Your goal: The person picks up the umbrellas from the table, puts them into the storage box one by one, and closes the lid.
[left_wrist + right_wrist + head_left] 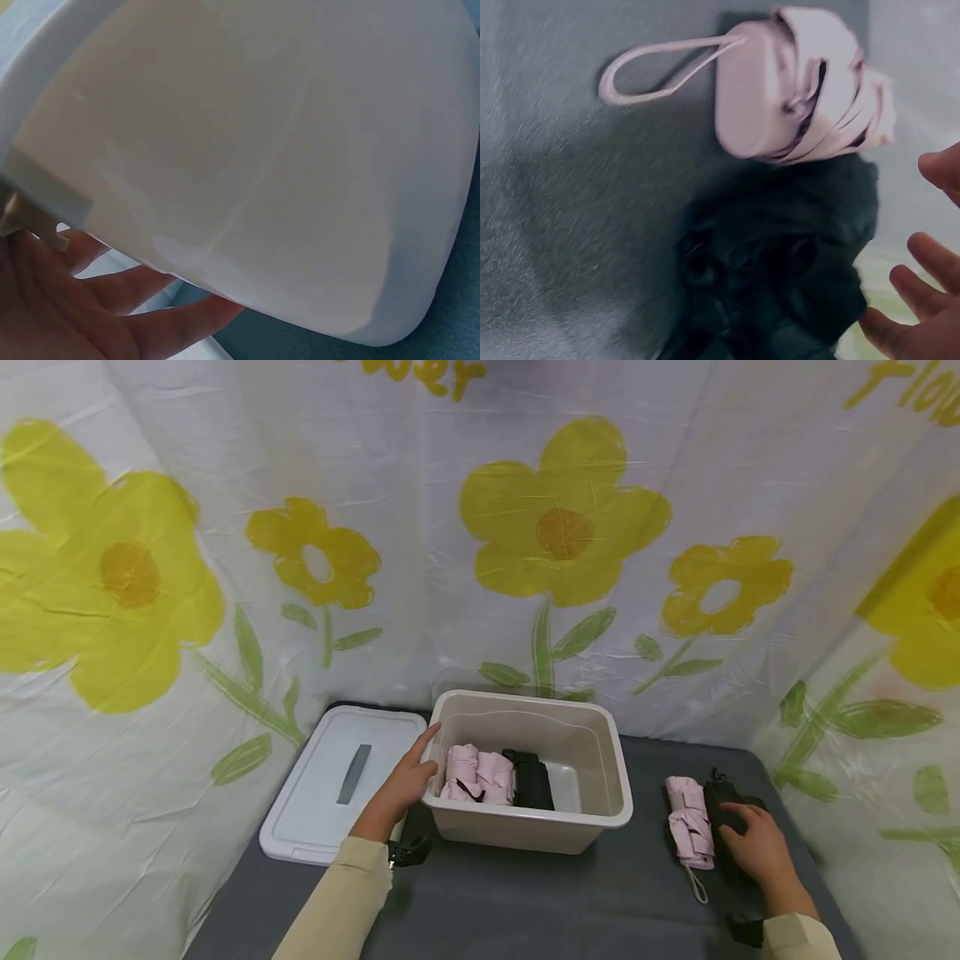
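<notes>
My left hand [408, 779] rests against the left rim of a beige plastic bin [517, 833], its index finger stretched along the edge. In the left wrist view, straight, spread fingers [161, 319] lie along the bin's outer wall. Inside the bin are two folded pink umbrellas [477, 770] and a black one [532, 781] side by side. At the right, my right hand [757, 847] hovers close over a folded black umbrella [780, 255], its fingers loosely spread and holding nothing. Left of that lies a folded pink umbrella [690, 827] with a wrist loop.
A white lid [311, 802] with a grey handle lies left of the bin, close beside it. Dark grey cloth covers the table [517, 902]. Behind hangs a white curtain [420, 635] printed with yellow flowers, reaching the table's back edge.
</notes>
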{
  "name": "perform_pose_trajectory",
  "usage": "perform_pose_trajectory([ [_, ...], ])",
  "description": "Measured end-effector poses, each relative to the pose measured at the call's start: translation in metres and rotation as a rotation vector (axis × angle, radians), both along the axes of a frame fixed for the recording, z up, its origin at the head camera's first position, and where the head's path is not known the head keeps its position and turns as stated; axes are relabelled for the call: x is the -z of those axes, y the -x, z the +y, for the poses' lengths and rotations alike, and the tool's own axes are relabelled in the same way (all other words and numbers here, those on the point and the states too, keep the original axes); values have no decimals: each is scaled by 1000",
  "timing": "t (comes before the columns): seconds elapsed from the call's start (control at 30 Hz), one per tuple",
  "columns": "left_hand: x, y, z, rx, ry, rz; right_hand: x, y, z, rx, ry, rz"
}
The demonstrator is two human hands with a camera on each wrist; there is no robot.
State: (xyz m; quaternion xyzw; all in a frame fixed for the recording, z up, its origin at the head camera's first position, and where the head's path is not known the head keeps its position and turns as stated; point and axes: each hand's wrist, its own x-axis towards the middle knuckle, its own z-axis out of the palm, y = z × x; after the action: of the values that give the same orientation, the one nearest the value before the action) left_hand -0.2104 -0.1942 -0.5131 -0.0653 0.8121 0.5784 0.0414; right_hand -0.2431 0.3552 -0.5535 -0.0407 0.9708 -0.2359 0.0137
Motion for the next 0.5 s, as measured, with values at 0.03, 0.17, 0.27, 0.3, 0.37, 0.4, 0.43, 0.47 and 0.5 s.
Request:
perform_pose_trajectory([
  [0.03, 0, 0, 0, -1, -1, 1, 2, 0, 3, 2, -2, -3],
  [0.17, 0, -1, 1, -4, -9, -1, 9, 3, 12, 12, -21, -52],
  [0.27, -1, -1, 2, -8, -18, -1, 11, 6, 16, 22, -44, -113],
  [0.3, -2, -2, 2, -9, -21, -1, 11, 7, 18, 23, -54, -127],
  [0.37, -2, -2, 3, -11, -24, -1, 13, 9, 20, 25, -78, -151],
  [0.4, -3, -2, 3, -13, -29, -3, 13, 10, 21, 23, -86, -163],
  [0.43, -3, -2, 3, -12, -26, -3, 13, 11, 22, 22, -94, -172],
  [0.47, -3, -2, 3, -13, -27, -3, 13, 12, 23, 21, -103, -181],
  [0.5, -4, -2, 3, -12, -28, -1, 14, 13, 24, 20, -113, -188],
])
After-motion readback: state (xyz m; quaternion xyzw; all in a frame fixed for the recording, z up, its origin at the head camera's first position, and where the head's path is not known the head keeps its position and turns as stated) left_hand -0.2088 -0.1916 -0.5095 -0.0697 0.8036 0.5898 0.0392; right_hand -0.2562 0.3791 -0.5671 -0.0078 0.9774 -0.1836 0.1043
